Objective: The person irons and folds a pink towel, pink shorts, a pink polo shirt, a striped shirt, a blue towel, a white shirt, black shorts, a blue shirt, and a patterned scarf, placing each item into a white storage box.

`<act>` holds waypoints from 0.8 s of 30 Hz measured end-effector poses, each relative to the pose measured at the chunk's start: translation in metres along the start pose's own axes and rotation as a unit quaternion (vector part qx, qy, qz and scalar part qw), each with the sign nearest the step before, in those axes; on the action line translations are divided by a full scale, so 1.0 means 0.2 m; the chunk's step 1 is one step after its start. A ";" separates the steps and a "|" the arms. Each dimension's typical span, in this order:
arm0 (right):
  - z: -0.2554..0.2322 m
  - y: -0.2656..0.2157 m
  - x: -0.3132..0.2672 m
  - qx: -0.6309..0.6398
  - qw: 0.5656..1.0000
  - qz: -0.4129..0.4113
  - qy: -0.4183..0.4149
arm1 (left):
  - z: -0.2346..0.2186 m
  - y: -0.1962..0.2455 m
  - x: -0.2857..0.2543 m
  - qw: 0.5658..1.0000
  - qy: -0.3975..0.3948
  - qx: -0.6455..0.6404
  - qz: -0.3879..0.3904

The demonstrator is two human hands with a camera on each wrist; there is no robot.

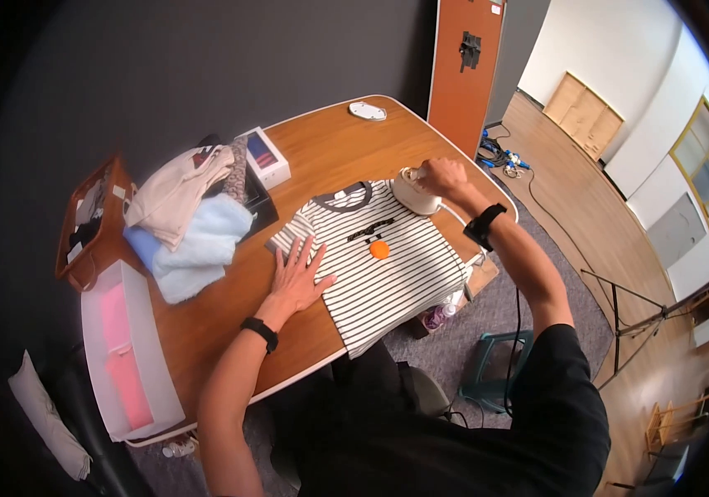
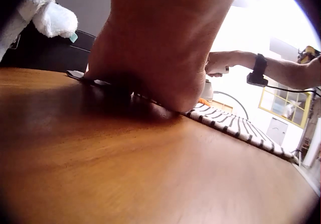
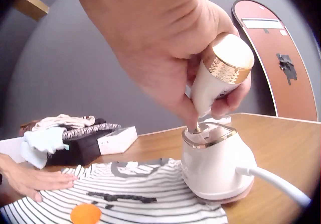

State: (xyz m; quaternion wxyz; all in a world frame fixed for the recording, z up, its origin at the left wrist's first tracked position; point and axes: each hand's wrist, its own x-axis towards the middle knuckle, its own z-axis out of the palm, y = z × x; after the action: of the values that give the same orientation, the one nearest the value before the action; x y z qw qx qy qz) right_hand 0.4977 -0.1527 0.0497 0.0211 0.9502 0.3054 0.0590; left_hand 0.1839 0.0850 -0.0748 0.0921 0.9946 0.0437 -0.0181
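Observation:
A striped T-shirt [image 1: 371, 257] in white and black, with an orange dot on its front, lies spread on the wooden table [image 1: 230, 331]. My right hand [image 1: 447, 178] grips the handle of a white handheld steam iron [image 3: 215, 163] with gold trim. The iron stands at the shirt's shoulder beside the collar, overlapping the cloth in the right wrist view. Spread flat, my left hand [image 1: 295, 277] rests on the shirt's near-left sleeve and side, its heel down on the wood. The left wrist view shows mostly the wrist; the fingers are hidden there.
Folded clothes [image 1: 189, 190] and a brown basket [image 1: 94, 215] are on the left, behind a translucent bin [image 1: 164, 364] with pink contents. A white box [image 1: 267, 157] and a white oval dish [image 1: 368, 111] sit farther back. The iron's white cord [image 3: 281, 184] trails off the table's right side.

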 end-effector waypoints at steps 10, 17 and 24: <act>0.08 0.21 -0.02 -0.029 0.998 0.039 0.046 | 0.02 0.00 0.00 1.000 0.005 0.015 0.004; -0.13 -0.01 -0.01 -0.002 0.998 -0.008 0.064 | 0.01 0.00 0.01 1.000 0.012 0.027 0.007; -0.04 -0.20 0.05 0.061 0.997 -0.023 0.029 | 0.03 -0.02 0.02 0.999 0.026 0.016 0.015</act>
State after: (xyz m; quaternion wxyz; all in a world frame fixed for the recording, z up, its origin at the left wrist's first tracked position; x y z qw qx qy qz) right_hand 0.4810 -0.1136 0.0562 -0.0440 0.9401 0.3312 0.0672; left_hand 0.1866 0.0879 -0.0818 0.0754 0.9967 0.0304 0.0088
